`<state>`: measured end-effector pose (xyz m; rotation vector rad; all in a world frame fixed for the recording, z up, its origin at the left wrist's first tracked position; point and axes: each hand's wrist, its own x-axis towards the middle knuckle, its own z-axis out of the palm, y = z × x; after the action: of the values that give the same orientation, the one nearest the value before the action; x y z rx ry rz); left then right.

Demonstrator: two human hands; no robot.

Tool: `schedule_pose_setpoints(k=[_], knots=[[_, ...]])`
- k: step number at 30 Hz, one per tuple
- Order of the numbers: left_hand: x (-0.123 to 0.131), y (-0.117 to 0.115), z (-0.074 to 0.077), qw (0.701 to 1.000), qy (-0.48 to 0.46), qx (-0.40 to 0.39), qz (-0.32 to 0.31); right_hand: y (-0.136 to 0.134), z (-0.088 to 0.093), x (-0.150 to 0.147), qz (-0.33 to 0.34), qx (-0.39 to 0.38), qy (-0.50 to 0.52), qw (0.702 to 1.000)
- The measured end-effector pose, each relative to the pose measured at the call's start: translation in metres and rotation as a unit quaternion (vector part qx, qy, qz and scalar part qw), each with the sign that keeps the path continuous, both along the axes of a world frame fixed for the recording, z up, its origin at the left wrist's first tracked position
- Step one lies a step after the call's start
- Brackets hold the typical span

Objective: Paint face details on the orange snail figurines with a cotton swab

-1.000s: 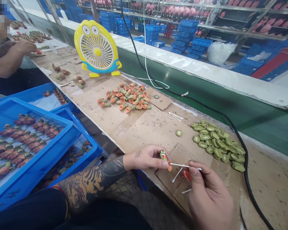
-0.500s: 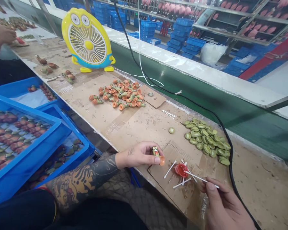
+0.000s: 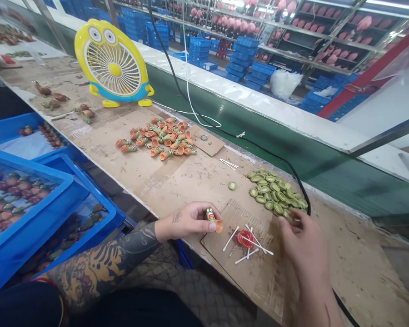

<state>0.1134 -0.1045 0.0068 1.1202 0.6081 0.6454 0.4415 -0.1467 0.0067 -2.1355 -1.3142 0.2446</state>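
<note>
In my left hand (image 3: 194, 221) is a small figurine (image 3: 210, 215) with a green head, bulging eyes and an orange hollow cup end, pinched between thumb and fingers. My right hand (image 3: 301, 238) reaches to the near edge of a pile of green oval cap-like pieces (image 3: 274, 190). Its thumb and fingers are apart; whether they touch a piece is hard to see. Between the hands sits a small pot of red liquid (image 3: 245, 238), with a cotton swab (image 3: 259, 245) resting across it and several more lying around. One green oval piece (image 3: 232, 185) lies apart from the pile.
Many orange-and-green figurines (image 3: 162, 138) lie heaped further along the cardboard-covered bench. A yellow fan (image 3: 115, 68) stands behind them. Blue crates (image 3: 68, 181) of finished-looking pieces are at the left. A black cable (image 3: 276, 154) runs along the bench's back and right side.
My right hand has let go of the cotton swab, leaving it across the red pot, and moved up to the green pile. My left hand keeps its hold on the figurine.
</note>
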Motion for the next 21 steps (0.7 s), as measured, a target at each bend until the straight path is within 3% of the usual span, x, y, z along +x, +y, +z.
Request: schedule_pose_setpoints(k=[3,5,8,10,16,19,21], knots=[[0.000,0.000,-0.003,1.000,-0.002,-0.001,0.006,0.023,-0.002,0.002,0.045,-0.015,-0.049,0.998],[0.000,0.000,-0.005,1.000,-0.007,-0.016,0.006,0.020,-0.001,0.000,0.015,-0.023,-0.064,0.998],[0.000,0.000,-0.005,1.000,-0.007,-0.020,0.000,-0.006,0.001,-0.001,-0.067,-0.049,-0.065,0.994],[0.000,0.000,-0.004,1.000,-0.003,-0.013,-0.003,-0.030,0.001,0.001,-0.085,-0.083,-0.062,0.991],[0.002,0.001,-0.002,1.000,0.018,0.012,-0.012,-0.090,-0.002,0.010,-0.069,-0.196,-0.070,0.976],[0.003,0.002,-0.002,1.000,0.019,0.016,-0.012,-0.105,-0.002,0.017,-0.065,-0.189,-0.057,0.978],[0.002,0.002,-0.002,1.000,0.018,0.017,-0.013,-0.106,-0.003,0.022,-0.014,-0.152,-0.044,0.987]])
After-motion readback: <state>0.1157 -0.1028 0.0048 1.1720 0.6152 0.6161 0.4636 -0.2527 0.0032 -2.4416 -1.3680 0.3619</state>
